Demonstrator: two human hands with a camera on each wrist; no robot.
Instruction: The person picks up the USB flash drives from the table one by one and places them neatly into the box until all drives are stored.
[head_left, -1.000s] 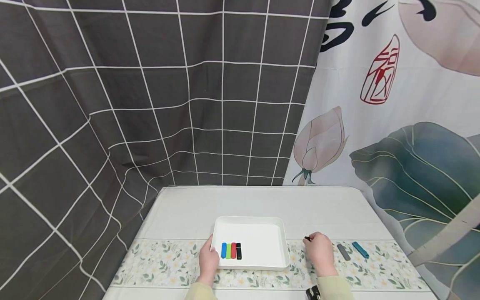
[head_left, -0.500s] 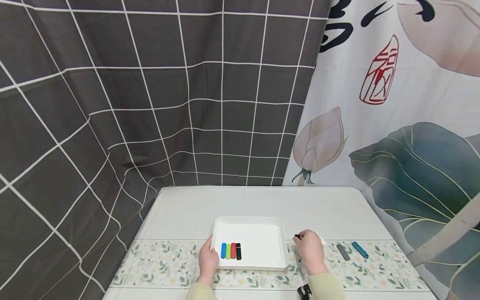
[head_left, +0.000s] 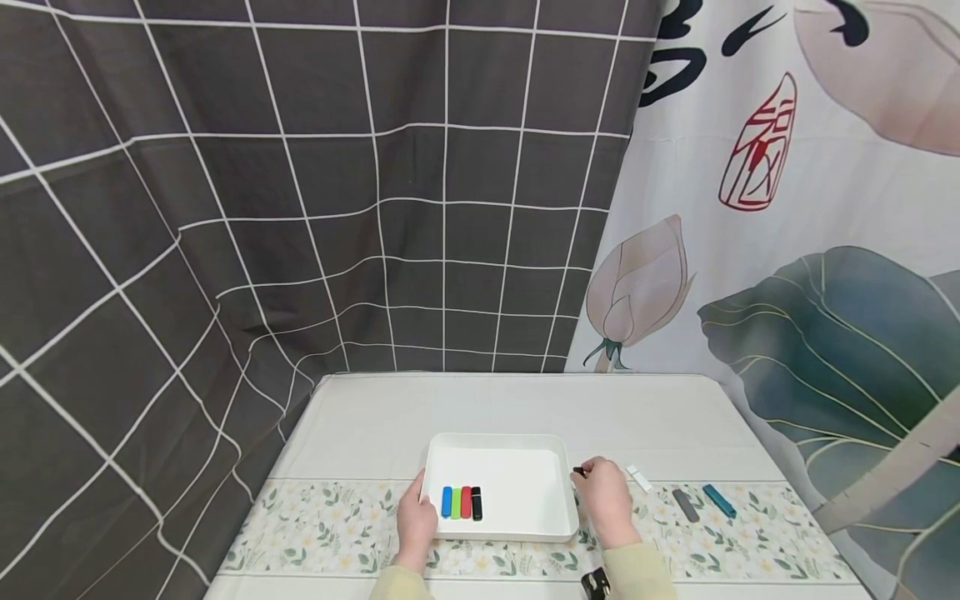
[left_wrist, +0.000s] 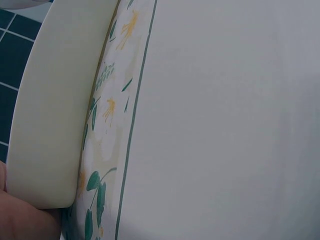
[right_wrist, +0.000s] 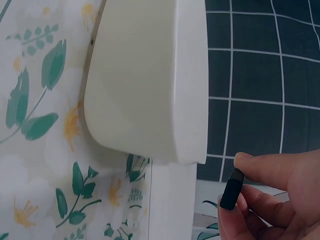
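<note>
Left hand: we grip the tray at left.
Right hand: pinching a black stick by the tray's right.

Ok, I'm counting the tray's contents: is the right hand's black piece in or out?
Out: the right hand pinches the black piece beside the white tray, not touching it.

tray is cropped in both wrist views, left hand mostly cut off in one. black stick seems partly hidden by right hand, head view.
</note>
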